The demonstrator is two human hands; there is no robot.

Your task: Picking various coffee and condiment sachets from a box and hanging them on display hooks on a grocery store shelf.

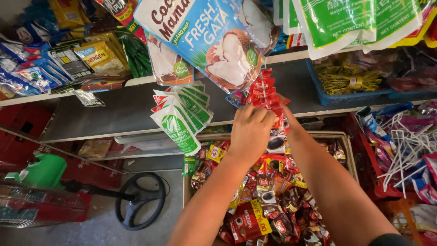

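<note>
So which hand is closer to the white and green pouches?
Left. The left hand grips the red sachet strip just beside the white and green pouches; the right hand is behind that strip, farther off.

2 bare forearms rise from the bottom edge of the view, both uncovered from wrist to elbow. The left hand (250, 132) shows its back and knuckles, with no ring, watch or bracelet on the parts that show. The right hand (286, 119) is mostly hidden behind the left, so only its wrist and part of its edge can be seen. At the lower right corner, a dark sleeve (392, 240) covers the right upper arm. No glove is worn.
</note>
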